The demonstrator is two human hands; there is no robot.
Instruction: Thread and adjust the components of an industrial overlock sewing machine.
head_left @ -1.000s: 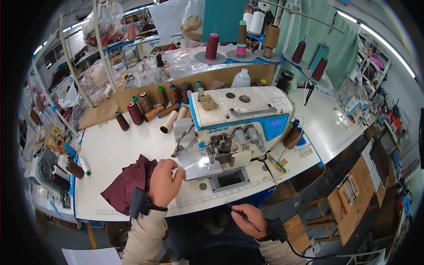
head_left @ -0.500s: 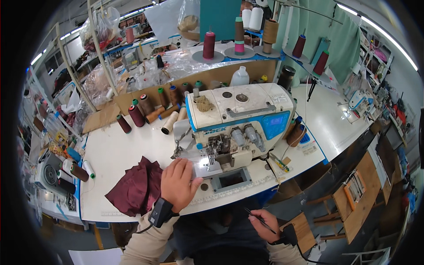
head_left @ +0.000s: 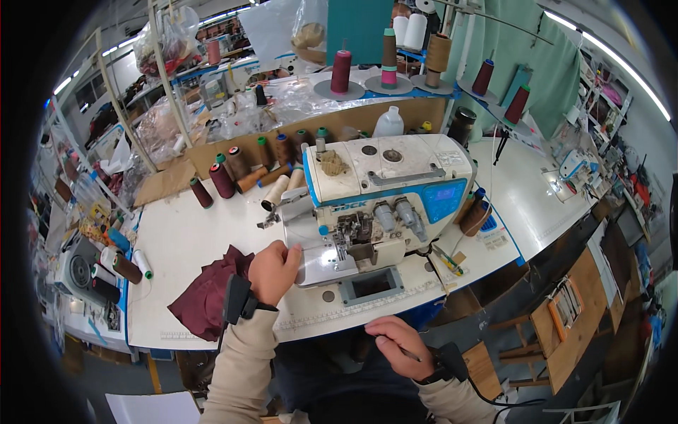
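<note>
Right grip [head_left: 401, 345] holds dark tool [head_left: 411, 355], left grip [head_left: 274, 272] can't tell; maroon cloth [head_left: 203, 300] left of sewing machine [head_left: 388, 169], not fed yet imo

Left hand [head_left: 274, 271] at machine plate [head_left: 321, 264], right hand [head_left: 400, 345] on tweezers [head_left: 411, 355].
Maroon cloth [head_left: 203, 297] bunched beside left wrist; spools [head_left: 222, 181] toward back of table [head_left: 176, 233].

Two grips are counted, the left grip [head_left: 274, 272] and the right grip [head_left: 400, 346]. Beside the left grip, one maroon cloth [head_left: 203, 298] is seen; to its right, one white-and-blue sewing machine [head_left: 388, 173]. Beyond, two cream spools [head_left: 275, 191] are found; farther, five thread stacks [head_left: 340, 73]. In the right grip, one slim tool [head_left: 411, 355] is held.
</note>
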